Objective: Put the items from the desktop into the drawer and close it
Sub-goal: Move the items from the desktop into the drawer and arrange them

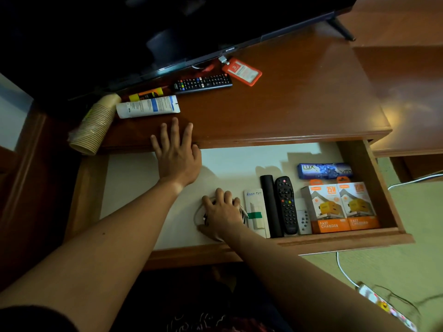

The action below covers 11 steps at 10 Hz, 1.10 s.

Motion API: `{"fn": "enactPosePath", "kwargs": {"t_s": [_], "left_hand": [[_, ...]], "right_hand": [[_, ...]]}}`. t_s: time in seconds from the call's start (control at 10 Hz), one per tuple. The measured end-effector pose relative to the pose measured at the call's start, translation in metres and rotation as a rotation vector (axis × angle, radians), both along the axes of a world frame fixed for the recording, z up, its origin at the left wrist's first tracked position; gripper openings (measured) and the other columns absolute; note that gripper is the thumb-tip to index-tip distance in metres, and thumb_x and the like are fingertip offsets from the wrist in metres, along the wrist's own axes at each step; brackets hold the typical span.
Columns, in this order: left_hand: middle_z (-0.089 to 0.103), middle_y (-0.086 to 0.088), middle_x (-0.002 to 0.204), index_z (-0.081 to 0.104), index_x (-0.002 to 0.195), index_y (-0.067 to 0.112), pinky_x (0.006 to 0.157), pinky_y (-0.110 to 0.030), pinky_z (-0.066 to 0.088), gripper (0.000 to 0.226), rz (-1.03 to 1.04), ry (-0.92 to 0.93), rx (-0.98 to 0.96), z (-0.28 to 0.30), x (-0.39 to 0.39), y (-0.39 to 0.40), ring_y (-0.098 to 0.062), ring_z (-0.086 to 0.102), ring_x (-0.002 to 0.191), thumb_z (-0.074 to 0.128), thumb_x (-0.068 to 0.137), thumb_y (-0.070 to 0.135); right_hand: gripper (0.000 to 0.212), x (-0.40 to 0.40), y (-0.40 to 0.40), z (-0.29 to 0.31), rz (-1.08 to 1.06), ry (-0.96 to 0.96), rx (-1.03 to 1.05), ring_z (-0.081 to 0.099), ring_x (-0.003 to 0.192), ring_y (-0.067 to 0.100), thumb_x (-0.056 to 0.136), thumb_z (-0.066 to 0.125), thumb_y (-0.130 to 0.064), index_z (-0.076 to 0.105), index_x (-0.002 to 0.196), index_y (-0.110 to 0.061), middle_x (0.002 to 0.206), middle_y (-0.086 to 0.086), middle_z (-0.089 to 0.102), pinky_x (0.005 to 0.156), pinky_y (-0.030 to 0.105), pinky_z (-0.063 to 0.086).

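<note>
A dim room, a glossy reddish-brown wooden desktop under a dark television, and below its front edge the drawer pulled wide open, its floor pale and smooth. In the drawer the right hand curls its fingers over a coiled white cable; this looks light, limp and springy, best taken across the whole coil so it does not unwind. Just right of it lie a white card sleeve, a black remote and two orange charger boxes, stiff cardboard. The left hand rests flat, fingers spread, on the desk edge. On the desktop, a soft white tube, a sleeve of paper cups, a second remote and an orange badge holder are waiting
</note>
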<state>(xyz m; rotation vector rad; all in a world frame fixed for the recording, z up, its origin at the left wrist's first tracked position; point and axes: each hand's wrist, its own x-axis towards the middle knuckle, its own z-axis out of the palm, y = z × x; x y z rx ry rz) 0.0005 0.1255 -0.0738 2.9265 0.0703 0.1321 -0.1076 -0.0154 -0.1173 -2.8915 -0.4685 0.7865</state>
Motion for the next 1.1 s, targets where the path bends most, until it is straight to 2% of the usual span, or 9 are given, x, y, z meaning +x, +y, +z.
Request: {"fn": "enactPosePath", "kwargs": {"t_s": [0.1,0.2,0.3,0.4,0.5,0.7,0.9,1.1], "left_hand": [[0.011,-0.01,0.166,0.021,0.155,0.029,0.119,-0.06,-0.001,0.06,-0.001,-0.002,0.004,0.0,0.0,0.001,-0.037,0.003,0.151,0.03,0.097,0.043],[0.011,-0.01,0.166,0.021,0.155,0.028,0.119,-0.06,-0.001,0.06,-0.002,0.0,-0.002,0.0,0.0,0.0,-0.037,0.003,0.151,0.03,0.097,0.043],[0.012,-0.01,0.165,0.022,0.154,0.028,0.119,-0.06,0.0,0.06,-0.006,-0.006,0.001,-0.001,0.0,0.0,-0.038,0.004,0.151,0.031,0.097,0.043],[0.012,-0.01,0.166,0.022,0.154,0.028,0.119,-0.06,0.0,0.06,-0.006,-0.003,0.009,0.0,0.0,0.001,-0.038,0.004,0.151,0.032,0.097,0.042],[0.012,-0.01,0.166,0.022,0.154,0.029,0.119,-0.06,0.001,0.06,-0.006,0.002,0.012,-0.001,0.0,0.002,-0.038,0.004,0.151,0.032,0.097,0.042],[0.01,-0.01,0.166,0.021,0.155,0.028,0.119,-0.059,-0.001,0.06,-0.012,0.007,0.01,0.001,0.0,0.003,-0.037,0.002,0.151,0.033,0.098,0.042],[0.008,-0.01,0.166,0.019,0.156,0.029,0.119,-0.059,-0.002,0.059,-0.022,0.021,0.002,0.002,-0.001,0.003,-0.037,0.0,0.151,0.032,0.1,0.043],[0.007,-0.01,0.166,0.018,0.156,0.028,0.119,-0.059,-0.003,0.059,-0.026,0.039,0.0,0.005,0.0,0.004,-0.037,-0.001,0.151,0.03,0.1,0.043]], "right_hand": [[0.081,0.001,-0.006,-0.002,0.046,-0.005,0.016,0.029,0.127,0.047,0.077,0.066,-0.06,0.031,0.14,-0.024,0.14,0.018,0.026,0.107,0.066,0.024],[0.08,0.002,-0.012,0.0,0.082,-0.01,0.011,0.024,0.132,0.044,0.078,0.062,-0.065,0.033,0.142,-0.026,0.144,0.017,0.024,0.108,0.071,0.017],[0.085,-0.002,-0.008,0.003,0.032,0.007,0.024,0.019,0.137,0.044,0.079,0.05,-0.078,0.03,0.143,-0.026,0.149,0.017,0.021,0.108,0.073,0.014],[0.095,-0.004,-0.002,0.003,0.023,0.019,0.007,0.015,0.139,0.047,0.074,0.053,-0.082,0.025,0.145,-0.025,0.153,0.017,0.015,0.106,0.075,0.014],[0.095,-0.003,-0.001,0.005,0.044,0.027,-0.029,0.015,0.139,0.048,0.075,0.064,-0.072,0.025,0.144,-0.021,0.153,0.018,0.014,0.104,0.076,0.019],[0.092,-0.004,-0.003,0.006,0.075,0.026,-0.057,0.019,0.136,0.045,0.072,0.074,-0.059,0.029,0.142,-0.021,0.147,0.017,0.018,0.103,0.075,0.025],[0.083,-0.004,-0.01,0.006,0.09,0.038,-0.03,0.021,0.134,0.041,0.071,0.074,-0.054,0.034,0.137,-0.023,0.144,0.015,0.021,0.103,0.071,0.028],[0.068,-0.003,-0.016,0.005,0.052,0.058,0.061,0.017,0.138,0.039,0.077,0.066,-0.056,0.044,0.134,-0.026,0.148,0.013,0.022,0.107,0.071,0.021]]}}
